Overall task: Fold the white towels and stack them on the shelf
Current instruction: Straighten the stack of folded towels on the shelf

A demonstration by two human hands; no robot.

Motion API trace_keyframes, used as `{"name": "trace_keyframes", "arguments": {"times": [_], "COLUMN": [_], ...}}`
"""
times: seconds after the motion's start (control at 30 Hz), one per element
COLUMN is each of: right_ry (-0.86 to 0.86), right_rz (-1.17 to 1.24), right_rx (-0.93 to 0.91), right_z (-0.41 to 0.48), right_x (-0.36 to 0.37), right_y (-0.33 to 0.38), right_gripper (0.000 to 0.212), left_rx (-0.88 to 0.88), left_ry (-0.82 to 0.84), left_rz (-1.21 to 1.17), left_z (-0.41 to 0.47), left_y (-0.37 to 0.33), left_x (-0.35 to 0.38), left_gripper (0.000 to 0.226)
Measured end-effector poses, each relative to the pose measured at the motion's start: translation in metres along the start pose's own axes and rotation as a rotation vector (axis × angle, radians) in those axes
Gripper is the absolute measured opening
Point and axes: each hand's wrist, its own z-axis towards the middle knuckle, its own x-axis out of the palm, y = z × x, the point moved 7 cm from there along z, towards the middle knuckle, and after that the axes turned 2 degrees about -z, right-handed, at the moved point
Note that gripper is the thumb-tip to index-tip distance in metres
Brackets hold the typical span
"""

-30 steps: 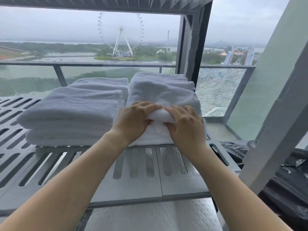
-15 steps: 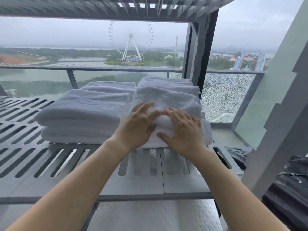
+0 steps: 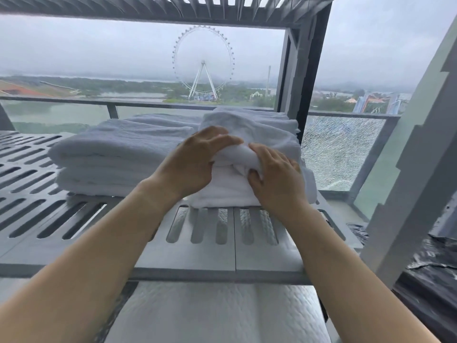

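Note:
Two stacks of folded white towels lie side by side on a grey slatted shelf. The left stack is untouched. The right stack has a top towel whose near edge is bunched up. My left hand lies over that bunched edge from the left, fingers curled onto the cloth. My right hand grips the same edge from the right, thumb tucked under the fold. Both hands are at the front of the right stack.
Another slatted shelf runs overhead. A dark upright post stands just behind the right stack. White quilted bedding lies below the shelf. Black plastic lies at the lower right, beyond a grey frame. Cracked glass railing is behind.
Both hands have gathered the top towel's front edge into a tighter bunch between them; the right thumb has moved under the fold. The view has moved closer to the stack.

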Motion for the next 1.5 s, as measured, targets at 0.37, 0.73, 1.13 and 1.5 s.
{"name": "trace_keyframes", "arguments": {"times": [0.37,0.73,1.13,1.5], "right_ry": [-0.085,0.158,0.039,-0.241], "right_rz": [-0.033,0.023,-0.079,0.021], "right_rx": [0.098,-0.006,0.026,-0.103], "right_z": [0.010,-0.002,-0.022,-0.032], "right_x": [-0.014,0.000,-0.017,-0.047], "right_y": [-0.005,-0.003,0.011,0.047], "right_gripper": [0.050,0.072,0.068,0.053], "left_rx": [0.009,-0.108,-0.144,-0.121], "left_ry": [-0.122,0.141,-0.078,-0.137], "left_rz": [-0.066,0.214,0.264,0.380], "left_z": [0.009,-0.015,-0.021,-0.040], "left_y": [-0.020,-0.013,-0.036,-0.056], "left_x": [-0.025,0.021,-0.001,-0.028], "left_gripper": [0.063,0.073,0.038,0.056]}}
